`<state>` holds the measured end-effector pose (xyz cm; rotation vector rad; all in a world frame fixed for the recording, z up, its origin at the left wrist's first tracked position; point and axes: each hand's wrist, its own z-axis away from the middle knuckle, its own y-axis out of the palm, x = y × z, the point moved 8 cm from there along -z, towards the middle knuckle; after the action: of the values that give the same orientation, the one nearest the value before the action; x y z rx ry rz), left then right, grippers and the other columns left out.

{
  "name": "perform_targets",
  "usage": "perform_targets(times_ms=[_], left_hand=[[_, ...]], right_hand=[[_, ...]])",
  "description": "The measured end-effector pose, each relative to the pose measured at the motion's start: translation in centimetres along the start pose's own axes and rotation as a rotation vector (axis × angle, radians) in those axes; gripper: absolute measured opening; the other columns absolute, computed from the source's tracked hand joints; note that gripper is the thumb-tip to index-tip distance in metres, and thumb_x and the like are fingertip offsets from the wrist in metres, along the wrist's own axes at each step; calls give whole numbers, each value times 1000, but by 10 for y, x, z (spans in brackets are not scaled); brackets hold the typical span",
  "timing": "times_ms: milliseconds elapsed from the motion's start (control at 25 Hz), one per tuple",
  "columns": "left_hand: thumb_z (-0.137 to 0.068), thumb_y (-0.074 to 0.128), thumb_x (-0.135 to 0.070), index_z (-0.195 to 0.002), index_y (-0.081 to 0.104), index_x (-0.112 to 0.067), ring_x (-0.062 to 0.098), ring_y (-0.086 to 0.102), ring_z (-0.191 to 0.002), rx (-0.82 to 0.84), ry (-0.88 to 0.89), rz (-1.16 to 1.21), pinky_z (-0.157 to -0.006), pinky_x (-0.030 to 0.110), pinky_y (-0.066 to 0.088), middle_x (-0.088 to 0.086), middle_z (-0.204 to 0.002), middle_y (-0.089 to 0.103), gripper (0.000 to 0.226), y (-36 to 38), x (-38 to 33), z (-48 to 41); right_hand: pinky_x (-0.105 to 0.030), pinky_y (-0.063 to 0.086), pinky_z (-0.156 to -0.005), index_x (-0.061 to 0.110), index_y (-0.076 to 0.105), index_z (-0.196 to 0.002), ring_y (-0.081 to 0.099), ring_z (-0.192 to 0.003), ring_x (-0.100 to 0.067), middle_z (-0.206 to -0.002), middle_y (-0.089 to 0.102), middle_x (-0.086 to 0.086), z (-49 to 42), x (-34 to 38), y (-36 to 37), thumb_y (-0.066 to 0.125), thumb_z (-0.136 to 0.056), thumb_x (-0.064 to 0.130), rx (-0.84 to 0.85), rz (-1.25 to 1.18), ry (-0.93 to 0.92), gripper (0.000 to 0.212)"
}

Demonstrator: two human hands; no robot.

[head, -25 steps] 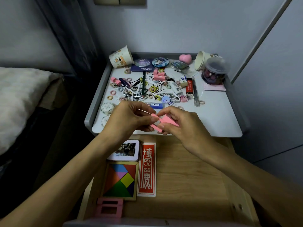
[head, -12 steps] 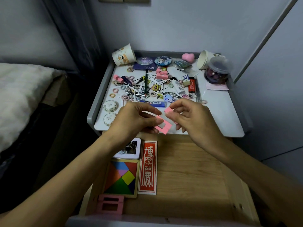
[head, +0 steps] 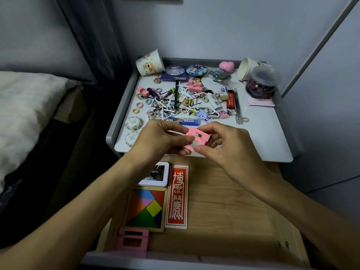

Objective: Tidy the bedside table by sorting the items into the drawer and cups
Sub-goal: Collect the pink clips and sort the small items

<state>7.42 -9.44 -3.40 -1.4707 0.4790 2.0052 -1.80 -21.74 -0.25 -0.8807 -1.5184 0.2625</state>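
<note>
Left hand: we are seeing the left hand [head: 157, 139] pinching the pink pieces [head: 196, 136] from the left, with its thumb on top and its fingers curled beneath.
Right hand: the right hand [head: 224, 151] is gripping the same pink pieces from the right, its fingers curling round their far edge.
Pink pieces: they are sitting between both hands, over the front edge of the surface [head: 263, 139]. We are noticing a square hole in the top piece, and we cannot tell whether they are touching the surface.
Drawer: the drawer [head: 224, 211] is standing open beneath the hands and wrists. Under the left forearm it is holding a white tin [head: 155, 175], a tangram [head: 146, 208], a red card [head: 177, 195] and a pink frame [head: 132, 239].
Cups: a printed paper cup [head: 150, 62] is lying tipped well beyond the left hand. A cream cup [head: 246, 69] is lying on its side well beyond the right hand, against a clear lidded jar [head: 262, 84].
Clutter: hair ties, pins, erasers and a red lighter [head: 230, 99] are spreading just beyond both hands.
</note>
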Motion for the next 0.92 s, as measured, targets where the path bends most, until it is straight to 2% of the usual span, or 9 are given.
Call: perform_targets(times_ms=[120,320,480,680,920], left_hand=[[-77,73,0,-96,71,5,20,67,-55,-6,-7,24,-56,23,59,22,-82,73,20,-1,-1,1],[-79,71,0,-97,71,6,20,68,-57,12,-20,58,-57,21,58,21,-86,74,19,-2,-1,3],[-79,72,0,-94,71,4,19,69,-58,8,-32,41,-57,22,59,19,-85,75,15,-4,2,3],[-80,71,1,-90,71,3,21,72,-65,105,-131,-38,-58,20,59,20,-86,74,10,-10,12,6],[-86,69,-14,-102,71,2,22,72,-67,350,-183,-268,-57,20,58,19,-92,74,23,-21,16,25]], right_hand=[[-10,49,-76,21,65,-120,61,-84,-2,-99,67,12,1,5,1,83,-73,26,14,65,-47,50],[1,38,-77,17,61,-127,55,-94,-6,-113,62,6,3,9,3,82,-74,27,2,144,-113,59],[-4,35,-78,11,62,-126,55,-98,-10,-111,62,-2,5,11,8,80,-76,24,1,255,-198,55],[-23,48,-78,7,63,-122,59,-91,-16,-100,63,-3,14,22,22,76,-77,27,27,427,-329,51],[-23,52,-76,18,63,-123,59,-88,-7,-101,65,6,27,23,43,79,-73,34,218,179,-251,54]])
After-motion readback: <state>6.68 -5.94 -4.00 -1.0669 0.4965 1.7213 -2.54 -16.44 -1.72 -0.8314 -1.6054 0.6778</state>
